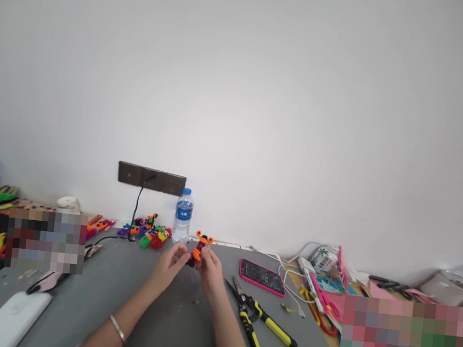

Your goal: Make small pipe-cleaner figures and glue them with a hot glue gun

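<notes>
fingers [207, 253] of the right hand [212, 275] are closed on a small orange, black and dark pink figure [198, 253], held slightly tilted at the lower centre of the frame. left hand [169, 268]: thumb and forefinger bent towards each other at the figure's left side; whether they grip it or merely touch it cannot be told. a pale bracelet [117, 328] is noted on the left wrist. both forearms enter from the bottom edge, over a grey tabletop [149, 325].

behind the hands, near the centre, a clear bottle [182, 218] with a blue cap and label stands upright by the wall [262, 116]. left of it lies a cluster of colourful figures [156, 237]. above these, a dark socket panel [151, 178] is fixed to the wall, with a black cable [136, 210] plugged in.

lower right of centre: pliers [276, 332] with yellow-and-black handles, lying with the handles spread. just above them lies a phone [262, 276] in a pink case; white cables [291, 290] run beside it.

lower left: a flat white object [9, 320], cut by the frame edge. areas at the lower left and lower right are pixelated; contents unreadable.
</notes>
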The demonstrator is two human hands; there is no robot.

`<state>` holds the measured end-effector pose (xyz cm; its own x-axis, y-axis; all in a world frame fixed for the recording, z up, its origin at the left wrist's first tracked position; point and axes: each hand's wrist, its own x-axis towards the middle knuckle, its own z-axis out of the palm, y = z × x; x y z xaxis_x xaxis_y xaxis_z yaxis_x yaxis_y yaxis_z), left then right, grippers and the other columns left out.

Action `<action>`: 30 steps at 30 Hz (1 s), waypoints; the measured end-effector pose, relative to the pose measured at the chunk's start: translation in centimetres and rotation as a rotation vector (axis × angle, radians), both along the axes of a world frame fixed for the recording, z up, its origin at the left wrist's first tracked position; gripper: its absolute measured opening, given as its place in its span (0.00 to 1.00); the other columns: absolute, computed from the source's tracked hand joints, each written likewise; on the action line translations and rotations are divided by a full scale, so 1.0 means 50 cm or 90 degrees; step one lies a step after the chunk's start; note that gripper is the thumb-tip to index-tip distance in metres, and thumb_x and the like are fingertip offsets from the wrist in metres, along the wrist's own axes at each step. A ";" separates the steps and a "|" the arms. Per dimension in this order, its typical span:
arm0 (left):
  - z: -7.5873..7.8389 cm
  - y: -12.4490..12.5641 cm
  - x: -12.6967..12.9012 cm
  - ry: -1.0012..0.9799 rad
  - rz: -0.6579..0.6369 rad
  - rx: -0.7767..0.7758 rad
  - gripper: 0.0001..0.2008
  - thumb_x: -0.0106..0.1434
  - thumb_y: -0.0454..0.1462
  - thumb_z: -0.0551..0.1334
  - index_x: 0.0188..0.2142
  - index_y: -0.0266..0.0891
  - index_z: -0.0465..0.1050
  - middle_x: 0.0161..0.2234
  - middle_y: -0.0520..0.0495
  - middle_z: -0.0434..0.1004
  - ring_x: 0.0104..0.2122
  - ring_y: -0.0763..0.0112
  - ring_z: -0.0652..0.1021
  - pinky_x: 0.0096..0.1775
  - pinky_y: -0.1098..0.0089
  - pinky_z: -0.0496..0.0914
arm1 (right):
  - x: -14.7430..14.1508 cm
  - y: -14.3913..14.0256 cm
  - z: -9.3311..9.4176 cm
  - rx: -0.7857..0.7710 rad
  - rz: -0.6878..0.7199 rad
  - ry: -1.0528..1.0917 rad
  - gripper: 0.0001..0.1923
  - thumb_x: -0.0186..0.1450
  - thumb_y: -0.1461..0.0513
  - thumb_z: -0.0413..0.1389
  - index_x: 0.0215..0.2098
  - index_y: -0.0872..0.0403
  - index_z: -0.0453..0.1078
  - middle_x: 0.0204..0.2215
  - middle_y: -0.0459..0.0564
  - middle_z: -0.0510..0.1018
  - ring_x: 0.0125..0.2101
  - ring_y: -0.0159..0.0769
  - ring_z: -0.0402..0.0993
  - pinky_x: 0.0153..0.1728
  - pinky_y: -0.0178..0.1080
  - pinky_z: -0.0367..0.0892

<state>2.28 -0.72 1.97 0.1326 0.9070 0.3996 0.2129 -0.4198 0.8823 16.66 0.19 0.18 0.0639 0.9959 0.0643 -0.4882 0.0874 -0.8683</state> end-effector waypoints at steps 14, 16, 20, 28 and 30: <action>-0.052 0.061 0.005 -0.136 -0.004 -0.104 0.16 0.61 0.50 0.60 0.39 0.40 0.73 0.38 0.44 0.78 0.40 0.61 0.77 0.38 0.68 0.72 | -0.013 0.075 -0.026 0.021 -0.009 0.003 0.16 0.55 0.50 0.65 0.30 0.53 0.72 0.21 0.41 0.69 0.22 0.29 0.60 0.26 0.33 0.58; -0.053 0.064 0.007 -0.173 -0.018 -0.134 0.17 0.58 0.50 0.63 0.39 0.40 0.74 0.38 0.44 0.79 0.40 0.60 0.78 0.39 0.67 0.73 | -0.014 0.072 -0.027 0.025 -0.009 0.004 0.15 0.55 0.51 0.65 0.29 0.54 0.71 0.20 0.41 0.67 0.22 0.29 0.59 0.26 0.32 0.58; -0.050 0.069 0.007 -0.204 -0.013 -0.162 0.19 0.53 0.51 0.67 0.36 0.39 0.76 0.35 0.45 0.80 0.39 0.60 0.78 0.37 0.68 0.73 | -0.004 0.073 -0.027 0.034 -0.020 -0.014 0.15 0.56 0.52 0.65 0.30 0.54 0.72 0.20 0.40 0.66 0.22 0.28 0.58 0.26 0.31 0.58; -0.054 0.063 0.008 -0.284 -0.025 -0.238 0.20 0.50 0.49 0.71 0.37 0.40 0.76 0.37 0.45 0.80 0.40 0.60 0.78 0.35 0.71 0.72 | -0.010 0.062 -0.010 0.017 -0.023 -0.043 0.18 0.53 0.49 0.66 0.28 0.54 0.73 0.21 0.43 0.68 0.23 0.29 0.60 0.26 0.32 0.60; -0.053 0.062 0.010 -0.296 -0.025 -0.251 0.20 0.51 0.49 0.71 0.39 0.40 0.76 0.37 0.45 0.80 0.38 0.61 0.78 0.33 0.72 0.71 | -0.020 0.056 -0.006 0.014 -0.022 -0.054 0.18 0.53 0.49 0.66 0.27 0.55 0.73 0.22 0.43 0.69 0.23 0.30 0.60 0.26 0.32 0.60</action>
<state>2.78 2.37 -0.67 0.0610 0.9964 0.0589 -0.2411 -0.0426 0.9696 15.66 2.97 -0.14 0.0908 0.9915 0.0934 -0.4101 0.1227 -0.9037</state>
